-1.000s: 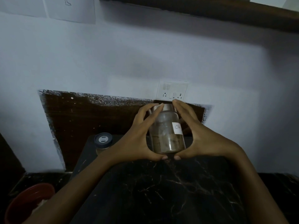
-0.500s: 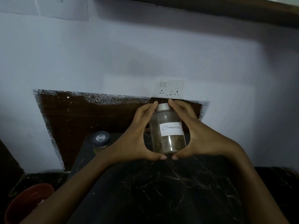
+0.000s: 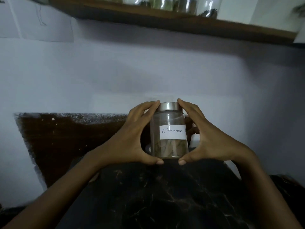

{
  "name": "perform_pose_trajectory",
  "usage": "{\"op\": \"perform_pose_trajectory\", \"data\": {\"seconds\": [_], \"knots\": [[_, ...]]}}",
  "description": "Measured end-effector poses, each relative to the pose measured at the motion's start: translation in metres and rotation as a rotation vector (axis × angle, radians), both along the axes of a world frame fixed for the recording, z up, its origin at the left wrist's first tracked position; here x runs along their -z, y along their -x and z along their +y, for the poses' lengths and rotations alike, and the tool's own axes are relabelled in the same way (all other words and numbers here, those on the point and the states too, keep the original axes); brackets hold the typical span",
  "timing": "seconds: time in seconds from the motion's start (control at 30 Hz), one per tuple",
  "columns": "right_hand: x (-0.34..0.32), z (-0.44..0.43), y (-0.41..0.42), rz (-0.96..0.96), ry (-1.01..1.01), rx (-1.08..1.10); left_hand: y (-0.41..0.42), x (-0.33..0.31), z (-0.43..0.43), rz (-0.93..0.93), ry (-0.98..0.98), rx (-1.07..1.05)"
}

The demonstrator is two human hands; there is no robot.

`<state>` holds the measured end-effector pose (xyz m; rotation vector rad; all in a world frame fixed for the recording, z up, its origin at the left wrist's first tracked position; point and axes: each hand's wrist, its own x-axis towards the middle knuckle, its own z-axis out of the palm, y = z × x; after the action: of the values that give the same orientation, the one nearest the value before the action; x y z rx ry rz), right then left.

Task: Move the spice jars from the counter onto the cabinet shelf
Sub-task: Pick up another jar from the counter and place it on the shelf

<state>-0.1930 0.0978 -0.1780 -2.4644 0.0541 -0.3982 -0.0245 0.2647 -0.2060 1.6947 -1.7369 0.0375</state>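
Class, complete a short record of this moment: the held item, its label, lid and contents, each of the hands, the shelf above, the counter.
Held item: cinnamon jar, upright
Label: white, handwritten "Cinnamon"
Lid: silver, on
Contents: brown pieces at bottom
Left hand: grips jar's left side
Right hand: grips jar's right side
Shelf: wooden, overhead, holding glass jars
Counter: dark marble, below jar

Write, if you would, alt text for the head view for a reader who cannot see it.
A left hand and a right hand hold a clear jar labelled Cinnamon, with a metal lid, upright between them, a dark marbled counter below. Higher up, a wooden shelf on the pale wall carries more glass jars.
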Motion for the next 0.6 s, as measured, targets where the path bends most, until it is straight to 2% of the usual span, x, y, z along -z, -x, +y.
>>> {"op": "perform_pose_trajectory", "data": {"seconds": [0.23,0.37,0.6], "knots": [[-0.082,-0.074,0.008,-0.217,0.193,0.143,-0.006,-0.111,-0.089,-0.45,0.072,-0.073],[-0.137,-0.127,0.012,-0.313,0.28,0.204,-0.001,-0.174,-0.147,-0.584,0.14,-0.093],[-0.221,-0.21,0.011,-0.462,0.446,0.284,0.004,-0.263,-0.241,-0.809,0.303,-0.255]]}}
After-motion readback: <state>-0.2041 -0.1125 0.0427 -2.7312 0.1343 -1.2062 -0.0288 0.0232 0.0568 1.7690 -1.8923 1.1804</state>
